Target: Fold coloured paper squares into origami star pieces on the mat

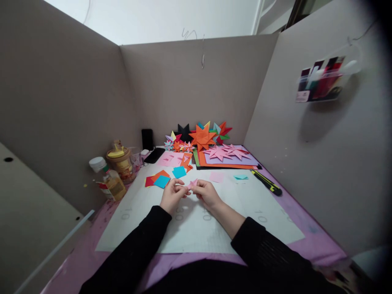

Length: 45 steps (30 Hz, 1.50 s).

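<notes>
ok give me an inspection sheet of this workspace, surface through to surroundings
Surface: white numbered sheet over a pink-purple cover.
Job's things: small pink folded paper, held.
Clutter: paper stars at the back; black-and-yellow cutter on the right; blue squares left of centre; dark phone lying flat.
Hands: left hand and right hand both pinch the small pink folded paper.
Cables: thin wire-like strands above the back panel; purpose unclear.
Surroundings: grey left panel and right panel; clear holder hanging at the right one.
</notes>
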Available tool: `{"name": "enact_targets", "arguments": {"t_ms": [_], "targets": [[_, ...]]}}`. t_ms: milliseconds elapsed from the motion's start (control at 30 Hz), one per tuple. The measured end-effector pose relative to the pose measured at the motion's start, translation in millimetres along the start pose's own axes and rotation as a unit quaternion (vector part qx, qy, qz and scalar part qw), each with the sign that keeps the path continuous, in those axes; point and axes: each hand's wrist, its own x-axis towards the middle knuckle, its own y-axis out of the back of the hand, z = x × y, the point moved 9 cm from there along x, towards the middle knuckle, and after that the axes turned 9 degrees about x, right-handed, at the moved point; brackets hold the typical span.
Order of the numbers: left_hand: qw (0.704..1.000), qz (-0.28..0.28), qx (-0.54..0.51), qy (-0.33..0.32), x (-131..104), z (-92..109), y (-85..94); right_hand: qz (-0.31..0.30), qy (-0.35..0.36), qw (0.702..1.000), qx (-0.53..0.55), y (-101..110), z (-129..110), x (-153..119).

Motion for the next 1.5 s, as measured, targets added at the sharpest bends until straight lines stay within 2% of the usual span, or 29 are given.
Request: {"name": "enact_targets", "arguments": {"t_ms": [100,233,300,600,800,1000,1233,1367,1500], "targets": [[1.000,-0.006,0.013,-0.005,1.6,-1.8,0.0,-0.012,0.015,0.999,-0.032,-1.1,-6.0,-0.8],[0.994,0.000,0.087,-0.066,2.4,7.5,1.5,-0.052,0.043,0.993,-0.101,-10.3,-13.8,-5.4],[0.989,0.005,0.124,-0.074,2.6,9.1,3.3,-0.062,0.052,0.988,-0.132,-13.8,-15.7,-7.5],[0.994,0.015,0.098,-0.055,2.4,11.8,7.9,-0.078,0.051,0.989,-0.116,-15.2,-14.4,-7.0],[0.995,-0.028,0.084,-0.042,2.4,7.0,-1.4,-0.058,0.074,0.985,-0.145,-11.6,-18.8,-5.8],[0.990,-0.025,0.128,-0.046,3.8,2.1,-1.9,-0.084,0.060,0.980,-0.170,-15.4,-17.5,-6.3],[0.981,-0.056,0.181,-0.039,2.4,1.5,-6.3,-0.042,0.077,0.986,-0.143,-7.9,-22.3,-5.1],[0.986,-0.058,0.153,-0.015,2.9,-3.9,-6.5,-0.056,0.067,0.987,-0.134,-9.8,-20.4,-5.5],[0.996,-0.036,0.086,-0.009,4.5,-4.4,-3.0,-0.073,0.053,0.984,-0.153,-11.4,-15.2,-4.2]]}}
